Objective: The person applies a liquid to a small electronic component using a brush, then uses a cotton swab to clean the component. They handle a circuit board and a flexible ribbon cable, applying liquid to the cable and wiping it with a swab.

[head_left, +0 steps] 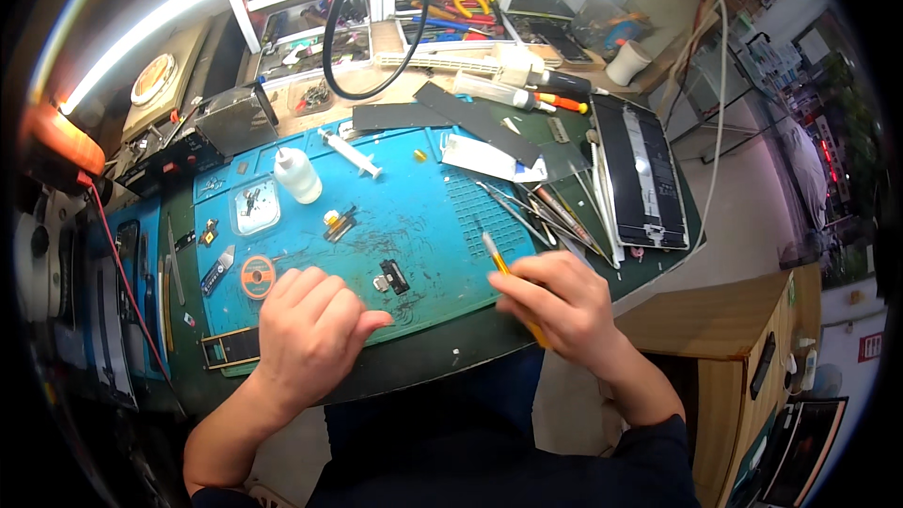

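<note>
My right hand (pixel 564 306) grips a slim craft knife (pixel 499 259) with a yellow handle, its metal tip pointing up and away over the front right of the blue mat (pixel 414 216). Over the mat's front left, my left hand (pixel 308 329) is closed in a loose fist, thumb out to the right. No object shows in it; its palm is hidden. Beside its wrist lies a flat dark phone part (pixel 231 348). A small black component (pixel 393 277) with a silvery piece lies between my hands. Farther back is another small part (pixel 340 223) with a golden ribbon.
An orange solder spool (pixel 258 277), a clear box (pixel 255 208) of tiny parts, a white bottle (pixel 298 176) and a syringe (pixel 350 152) stand or lie on the mat. Tweezers and slim tools (pixel 555 216) lie at the right, near a black battery panel (pixel 640 169). A cable loop (pixel 329 38) hangs overhead.
</note>
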Motion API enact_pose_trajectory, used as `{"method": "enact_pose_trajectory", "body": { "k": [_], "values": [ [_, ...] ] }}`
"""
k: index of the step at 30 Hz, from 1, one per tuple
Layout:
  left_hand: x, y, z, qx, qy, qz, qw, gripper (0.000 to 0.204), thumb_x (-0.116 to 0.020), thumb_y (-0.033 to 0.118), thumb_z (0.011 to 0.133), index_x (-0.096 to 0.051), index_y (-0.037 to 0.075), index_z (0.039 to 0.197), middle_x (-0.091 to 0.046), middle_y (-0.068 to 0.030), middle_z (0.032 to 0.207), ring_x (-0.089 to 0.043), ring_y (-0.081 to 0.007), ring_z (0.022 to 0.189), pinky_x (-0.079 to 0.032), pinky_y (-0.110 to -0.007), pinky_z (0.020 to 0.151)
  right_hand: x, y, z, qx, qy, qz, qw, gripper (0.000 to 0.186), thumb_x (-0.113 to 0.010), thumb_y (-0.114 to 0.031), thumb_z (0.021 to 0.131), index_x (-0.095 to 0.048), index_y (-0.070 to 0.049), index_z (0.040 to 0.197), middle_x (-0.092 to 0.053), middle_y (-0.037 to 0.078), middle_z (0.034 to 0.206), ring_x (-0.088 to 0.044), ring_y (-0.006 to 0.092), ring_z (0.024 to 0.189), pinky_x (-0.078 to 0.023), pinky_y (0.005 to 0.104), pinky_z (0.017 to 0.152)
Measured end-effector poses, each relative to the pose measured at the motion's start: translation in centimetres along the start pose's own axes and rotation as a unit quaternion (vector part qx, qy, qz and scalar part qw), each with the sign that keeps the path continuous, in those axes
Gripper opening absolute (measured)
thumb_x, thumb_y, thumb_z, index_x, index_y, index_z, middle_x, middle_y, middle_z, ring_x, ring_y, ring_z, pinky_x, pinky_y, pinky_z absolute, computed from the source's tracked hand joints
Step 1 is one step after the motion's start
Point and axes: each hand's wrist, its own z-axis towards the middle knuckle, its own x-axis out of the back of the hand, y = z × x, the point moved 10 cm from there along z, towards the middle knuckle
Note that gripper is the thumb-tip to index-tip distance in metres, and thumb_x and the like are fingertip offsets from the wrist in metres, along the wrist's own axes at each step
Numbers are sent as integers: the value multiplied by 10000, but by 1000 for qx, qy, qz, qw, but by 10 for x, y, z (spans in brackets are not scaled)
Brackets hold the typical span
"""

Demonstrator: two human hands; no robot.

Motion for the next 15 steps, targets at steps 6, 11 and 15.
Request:
{"method": "enact_pose_trajectory", "body": {
  "k": [6, 11, 15],
  "values": [
    [-2, -8, 11, 36, 18, -19, 999, 382, -907, 256, 895, -720, 24, 1134, -715, -121, 997, -677, -330, 910, -535, -442, 805, 17, 15, 0, 6, 30, -185, 982, 433, -786, -19, 885, -810, -98, 1311, -808, 73, 1176, -768, 244, 1007, -624, 372, 826],
    [-18, -14, 8, 92, -13, -55, 994, 440, -868, 27, 898, -724, 15, 1314, -794, -127, 1114, -733, -352, 1065, -576, -468, 943, 88, 72, -16, -205, 126, -247, 939, 248, -767, -19, 983, -817, -69, 1221, -806, 95, 1063, -748, 310, 902, -598, 414, 782],
    [-23, -15, 7, 72, -9, -76, 994, 444, -852, 2, 901, -718, 13, 1324, -793, -132, 1115, -732, -351, 1068, -574, -471, 952, 95, 92, -20, -245, 74, -227, 940, 138, -773, -115, 1018, -822, -91, 1145, -792, 90, 1019, -748, 311, 909, -598, 430, 783]
  ]
}}
